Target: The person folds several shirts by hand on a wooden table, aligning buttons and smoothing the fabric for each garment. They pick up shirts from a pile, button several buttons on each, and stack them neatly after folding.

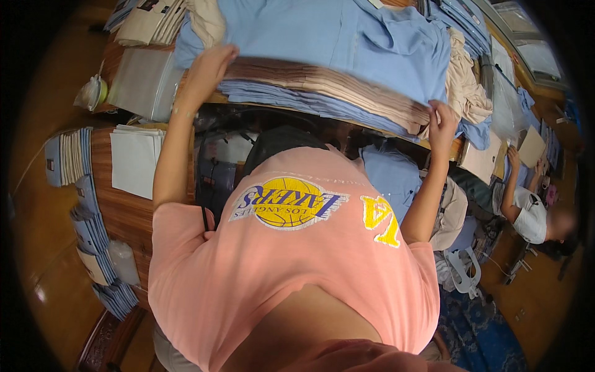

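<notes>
Head view, L to R: from my seat I've got clear plastic sleeves on the worktop, w/ the L hand just right of them, at the left end of a big blue cloth. Can't tell if its grip is closed on fabric; blur hides the contact. Mid-pic, the beige folded stack lies along the worktop's near edge, atop blue folded layers, b/w both hands. A blurry strip runs along its top, so prob. smth's in motion there. At its right end is the R hand, fingers bent in as if pinching; can't confirm that grip either. Just beyond it, a crumpled beige cloth. Far right, a co-worker's hand, well apart.

Risks, as I judge: uneven pull b/w L & R could skew & crease the top layer; a pinch too deep could drag extra layers along; w/ the stack so near the edge, a tug twd the body might slide it off; the loose crumpled cloth could catch the R hand.
</notes>
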